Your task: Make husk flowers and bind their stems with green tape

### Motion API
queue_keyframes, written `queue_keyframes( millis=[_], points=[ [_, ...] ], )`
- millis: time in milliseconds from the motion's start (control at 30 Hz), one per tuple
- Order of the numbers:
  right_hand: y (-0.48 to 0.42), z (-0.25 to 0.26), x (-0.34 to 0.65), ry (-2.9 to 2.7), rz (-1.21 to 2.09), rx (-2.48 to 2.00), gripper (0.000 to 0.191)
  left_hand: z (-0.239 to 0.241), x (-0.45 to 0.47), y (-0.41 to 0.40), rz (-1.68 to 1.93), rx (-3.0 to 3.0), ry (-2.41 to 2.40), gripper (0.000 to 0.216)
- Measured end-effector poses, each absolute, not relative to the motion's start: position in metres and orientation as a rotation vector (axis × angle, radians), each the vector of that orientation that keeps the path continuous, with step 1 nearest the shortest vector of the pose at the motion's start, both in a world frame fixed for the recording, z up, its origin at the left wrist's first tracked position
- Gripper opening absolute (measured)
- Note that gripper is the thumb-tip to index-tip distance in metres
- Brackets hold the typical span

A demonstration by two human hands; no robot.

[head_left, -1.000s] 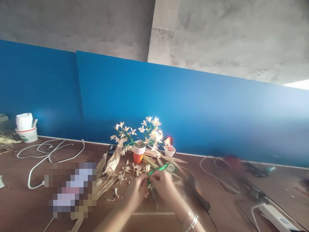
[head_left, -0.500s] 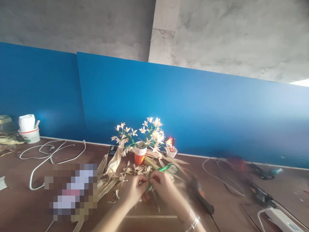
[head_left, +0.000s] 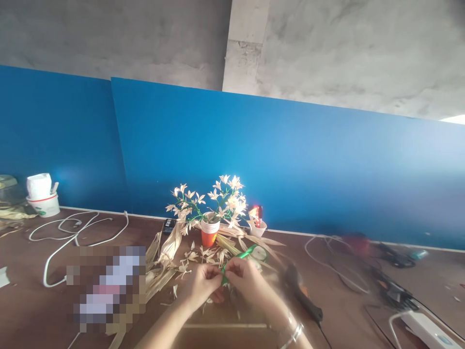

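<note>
My left hand and my right hand meet over the table, thumbs and fingertips pinched close together. A strip of green tape runs from the right fingertips to a roll just behind that hand, and a bit of green shows between both hands. What the left fingertips pinch is hidden. Beyond the hands, pale husk-like flowers on green stems stand in an orange and white paper cup. Loose pale petals and small flowers lie in front of the cup.
Dry corn husks spread left of the cup. A black corded tool lies right of my right hand. White cables, a white tub, a small white cup and a power strip are around. A blue partition stands behind.
Both hands stay pinched together in nearly the same place. The right fingers have shifted slightly on the green tape, and the view has moved a little.
</note>
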State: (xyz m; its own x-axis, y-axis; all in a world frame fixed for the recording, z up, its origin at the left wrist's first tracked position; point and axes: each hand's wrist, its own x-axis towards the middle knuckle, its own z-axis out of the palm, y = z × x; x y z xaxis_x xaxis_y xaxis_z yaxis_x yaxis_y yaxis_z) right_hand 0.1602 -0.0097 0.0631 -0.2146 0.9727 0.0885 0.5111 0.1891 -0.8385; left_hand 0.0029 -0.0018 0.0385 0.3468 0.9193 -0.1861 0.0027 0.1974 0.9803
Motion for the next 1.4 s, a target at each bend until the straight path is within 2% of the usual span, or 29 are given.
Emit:
queue_keyframes(
  millis=[167,500,667,900,1000,1100,1233,1400],
  points=[
    [-0.006,0.063,0.158,-1.852,0.904,-1.372,0.009,0.037,0.004,-0.002,0.846,1.202,1.03,0.021],
    [-0.007,0.057,0.14,-1.831,0.667,-1.436,0.014,0.027,0.005,0.002,0.893,1.238,1.163,0.016],
    [-0.003,0.053,0.142,-1.729,0.841,-1.39,0.011,0.034,0.0,0.002,0.962,1.369,1.206,0.011],
    [-0.003,0.058,0.148,-1.565,1.147,-1.298,0.009,0.037,0.0,0.0,0.82,1.304,1.347,0.01],
    [-0.003,0.059,0.148,-1.527,1.185,-1.296,0.009,0.033,0.002,0.0,0.931,1.174,1.146,0.004],
    [-0.001,0.058,0.149,-1.518,1.186,-1.299,0.009,0.03,0.003,0.001,0.947,1.078,1.023,0.008],
    [-0.001,0.057,0.148,-1.536,1.184,-1.3,0.007,0.029,0.001,0.003,0.86,1.037,1.035,0.019],
    [-0.004,0.06,0.148,-1.558,1.183,-1.335,0.007,0.03,0.0,0.003,0.833,1.026,1.073,0.018]
  ],
)
